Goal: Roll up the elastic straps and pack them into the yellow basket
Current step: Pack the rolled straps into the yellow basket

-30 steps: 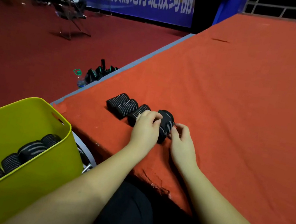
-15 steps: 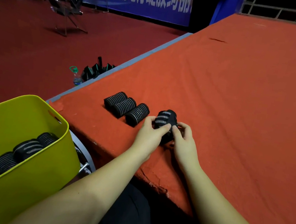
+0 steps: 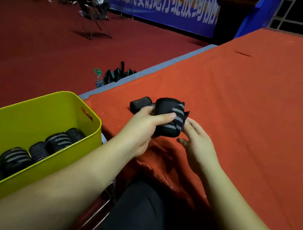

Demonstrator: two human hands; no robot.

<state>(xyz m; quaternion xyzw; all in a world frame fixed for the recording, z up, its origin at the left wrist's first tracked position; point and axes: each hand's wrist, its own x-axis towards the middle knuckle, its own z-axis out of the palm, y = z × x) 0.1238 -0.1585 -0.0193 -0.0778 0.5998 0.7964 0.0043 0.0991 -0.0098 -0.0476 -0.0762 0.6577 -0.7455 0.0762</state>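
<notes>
My left hand (image 3: 145, 127) grips a rolled black strap with grey stripes (image 3: 169, 117), lifted just above the orange table (image 3: 244, 107). Right beside the roll is my right hand (image 3: 198, 144), fingers relaxed, fingertips close to its loose end. Behind my left hand, more rolled straps (image 3: 140, 103) lie on the table, partly hidden. The yellow basket (image 3: 87, 125) stands at the lower left and holds several rolled straps (image 3: 56, 141) in a row.
The table's near edge runs diagonally by my knees. On the dark red floor beyond the edge stand a water bottle (image 3: 99, 79) and a black bag (image 3: 119, 74). Chairs and people sit far back by a blue banner.
My left hand has lifted the rolled strap off the table and towards me. My right hand has let go of it and drawn back. The row of rolls is now mostly hidden.
</notes>
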